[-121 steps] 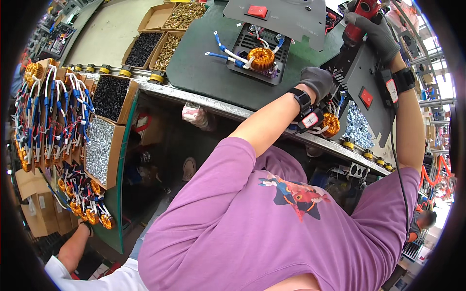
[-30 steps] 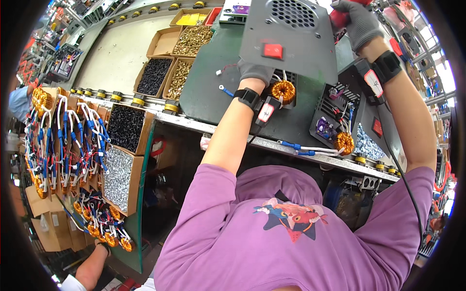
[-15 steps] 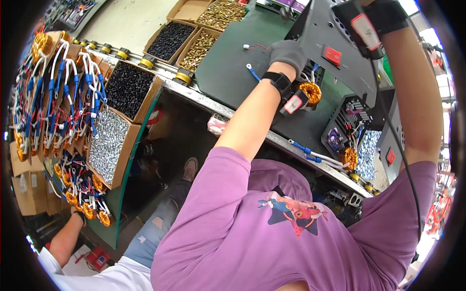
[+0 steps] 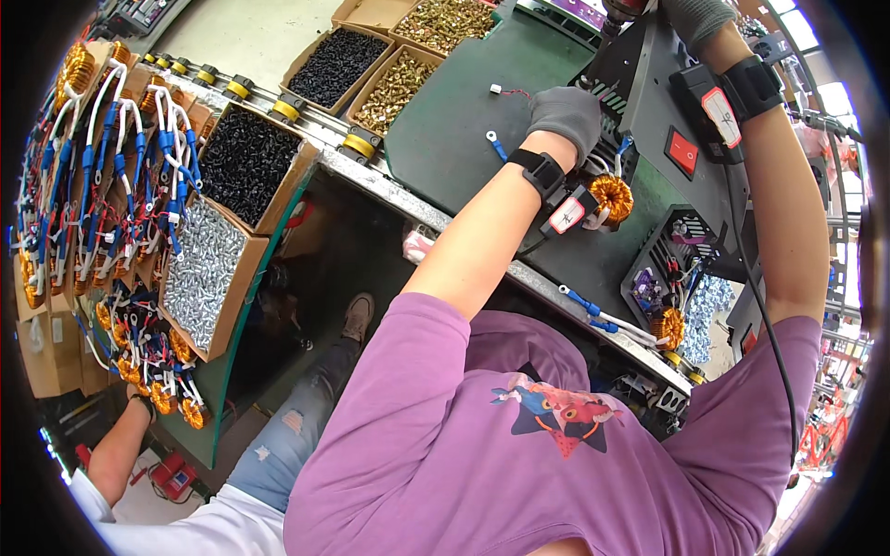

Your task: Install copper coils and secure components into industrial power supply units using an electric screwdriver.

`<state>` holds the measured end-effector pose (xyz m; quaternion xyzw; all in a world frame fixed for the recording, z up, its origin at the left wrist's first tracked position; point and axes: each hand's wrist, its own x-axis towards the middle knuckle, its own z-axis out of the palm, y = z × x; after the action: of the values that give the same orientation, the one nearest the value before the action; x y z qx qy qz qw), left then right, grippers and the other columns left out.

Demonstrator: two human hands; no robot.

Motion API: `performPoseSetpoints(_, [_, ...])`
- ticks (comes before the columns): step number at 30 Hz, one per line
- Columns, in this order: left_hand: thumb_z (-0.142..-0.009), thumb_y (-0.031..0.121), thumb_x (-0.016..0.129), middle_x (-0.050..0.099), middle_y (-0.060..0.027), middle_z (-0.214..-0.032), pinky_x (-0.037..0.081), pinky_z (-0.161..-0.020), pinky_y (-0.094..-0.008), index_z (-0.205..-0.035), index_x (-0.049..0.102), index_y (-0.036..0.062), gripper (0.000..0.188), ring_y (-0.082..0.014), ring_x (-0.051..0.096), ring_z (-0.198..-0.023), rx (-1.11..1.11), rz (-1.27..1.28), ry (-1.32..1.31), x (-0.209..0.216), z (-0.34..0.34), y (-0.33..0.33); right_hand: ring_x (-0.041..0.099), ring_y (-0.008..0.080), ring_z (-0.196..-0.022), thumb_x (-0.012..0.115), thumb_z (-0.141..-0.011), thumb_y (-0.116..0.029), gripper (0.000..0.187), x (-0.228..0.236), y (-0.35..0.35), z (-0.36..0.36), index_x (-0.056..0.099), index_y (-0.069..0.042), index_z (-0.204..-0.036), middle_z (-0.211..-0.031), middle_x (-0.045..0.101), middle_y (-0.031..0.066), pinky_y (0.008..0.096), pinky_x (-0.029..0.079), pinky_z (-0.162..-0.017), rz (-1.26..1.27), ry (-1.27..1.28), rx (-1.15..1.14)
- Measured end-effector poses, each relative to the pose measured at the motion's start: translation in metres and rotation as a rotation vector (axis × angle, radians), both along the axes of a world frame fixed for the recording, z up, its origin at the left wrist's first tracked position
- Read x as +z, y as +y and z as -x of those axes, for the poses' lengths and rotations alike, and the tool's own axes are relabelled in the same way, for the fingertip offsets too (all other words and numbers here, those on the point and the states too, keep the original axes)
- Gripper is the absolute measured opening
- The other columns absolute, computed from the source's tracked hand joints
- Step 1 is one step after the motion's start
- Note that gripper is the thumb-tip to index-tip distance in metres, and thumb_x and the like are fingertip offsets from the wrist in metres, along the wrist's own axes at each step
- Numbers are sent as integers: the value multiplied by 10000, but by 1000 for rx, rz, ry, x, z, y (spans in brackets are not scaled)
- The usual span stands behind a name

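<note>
My left hand [image 4: 567,120], in a grey glove, has its fingers bent against the vented side of a black metal casing [image 4: 654,97]; its fingertips are partly hidden. At the top edge, my gloved right hand [image 4: 697,18] is closed beside a red and black power screwdriver [image 4: 623,9], whose body is cut off by the picture. The tool's tip points down at the casing. A red rocker switch [image 4: 681,151] sits in the casing's panel. Below my left hand, a copper-wound ring coil [image 4: 612,199] with white and blue leads lies by the casing.
Cardboard boxes hold black screws [image 4: 338,67], brass-coloured parts [image 4: 397,91] and silver screws [image 4: 206,269]. Wired coils [image 4: 111,176] hang at the left. A second casing [image 4: 672,250] stands to the right. A cable [image 4: 756,278] hangs along my right arm. Another person's arm [image 4: 120,454] reaches in lower left.
My right hand has moved left, and the power screwdriver has come into view over the casing. The casing's switch panel has shifted down and right. My left hand has moved slightly right.
</note>
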<state>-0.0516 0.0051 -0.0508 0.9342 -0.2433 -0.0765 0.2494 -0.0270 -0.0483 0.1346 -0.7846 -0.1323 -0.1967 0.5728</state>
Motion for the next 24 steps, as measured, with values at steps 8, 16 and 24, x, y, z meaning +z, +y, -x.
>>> performPoseSetpoints(8, [-874,178,563,727,-112,-987,547,-731,-395,-969,744,118,213,-283,708,-921,-29,-12,-20,1,1,2,617,144,-773,706,-689,-2,267,10,-21,1,632,-36,-944,-848,655,46,290,501,-736,303,271,110])
performPoseSetpoints(16, [-871,181,568,729,-105,-980,546,-742,-391,-964,744,124,208,-281,709,-911,-24,-14,-50,-4,4,-4,629,151,-783,715,-698,18,342,5,-25,11,588,-48,-1009,-860,637,44,302,523,-725,151,309,113])
performPoseSetpoints(24, [-860,262,589,717,-156,-975,552,-753,-418,-956,729,86,244,-342,692,-949,-81,118,-85,-16,10,-9,644,159,-691,774,-699,-111,325,-5,-43,5,635,-10,-975,-814,657,71,316,549,-605,234,293,-33])
